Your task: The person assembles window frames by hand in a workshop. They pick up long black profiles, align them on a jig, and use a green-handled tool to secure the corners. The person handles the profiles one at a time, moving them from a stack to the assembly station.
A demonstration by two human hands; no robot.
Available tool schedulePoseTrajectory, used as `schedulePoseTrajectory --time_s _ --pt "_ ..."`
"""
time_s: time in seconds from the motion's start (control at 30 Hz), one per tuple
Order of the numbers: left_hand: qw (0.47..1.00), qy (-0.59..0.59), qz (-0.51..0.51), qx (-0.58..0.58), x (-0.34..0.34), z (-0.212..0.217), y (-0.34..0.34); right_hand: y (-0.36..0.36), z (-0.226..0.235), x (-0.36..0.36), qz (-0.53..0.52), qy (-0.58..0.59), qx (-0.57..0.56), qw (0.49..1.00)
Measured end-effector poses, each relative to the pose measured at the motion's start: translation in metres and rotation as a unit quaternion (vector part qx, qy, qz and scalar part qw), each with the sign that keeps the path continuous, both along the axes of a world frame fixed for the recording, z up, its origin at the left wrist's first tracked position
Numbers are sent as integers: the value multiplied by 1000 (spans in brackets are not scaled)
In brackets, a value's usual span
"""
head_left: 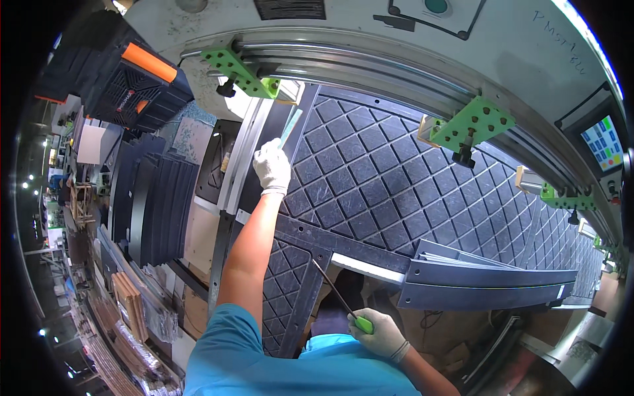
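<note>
My left hand [272,169], in a white work glove, reaches out to the far left end of the dark work surface. Its fingers are closed on a flat, pale teal strip [291,125] that points away from me. Nearer my body, my right hand [381,334], gloved too, grips a long thin-shafted tool [362,324] by its green handle. The dark shaft slants up and left, its tip near the edge of the dark panel [319,255]. A large dark mat with a diamond groove pattern [370,178] lies beyond both hands.
Green clamp brackets [473,124] with black knobs hang from a metal rail along the far side. Curved dark strips [485,285] lie at the near right. Stacked dark sheets [165,204] and a black-and-orange case [142,89] stand left. A touch screen [601,144] is far right.
</note>
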State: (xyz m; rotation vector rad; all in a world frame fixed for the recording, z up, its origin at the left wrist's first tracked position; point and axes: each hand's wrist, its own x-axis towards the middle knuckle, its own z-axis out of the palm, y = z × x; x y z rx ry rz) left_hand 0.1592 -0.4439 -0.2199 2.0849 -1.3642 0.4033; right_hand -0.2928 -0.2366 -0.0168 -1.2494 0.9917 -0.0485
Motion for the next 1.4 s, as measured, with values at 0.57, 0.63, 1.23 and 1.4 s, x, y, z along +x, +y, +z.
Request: schedulePoseTrajectory --time_s 0.57,0.63,1.23,1.4 --pt "996 -3 -74 53 25 0 -95 -32 0 9 -4 -27 37 999" --pt "996 3 -82 25 29 -5 -99 -33 -1 10 -5 -28 34 999" --pt "990 -101 -95 37 20 2 -101 -32 -7 19 -26 -20 48 998" --pt "990 -109 -88 17 26 -9 -103 -32 -10 23 -23 -20 54 998"
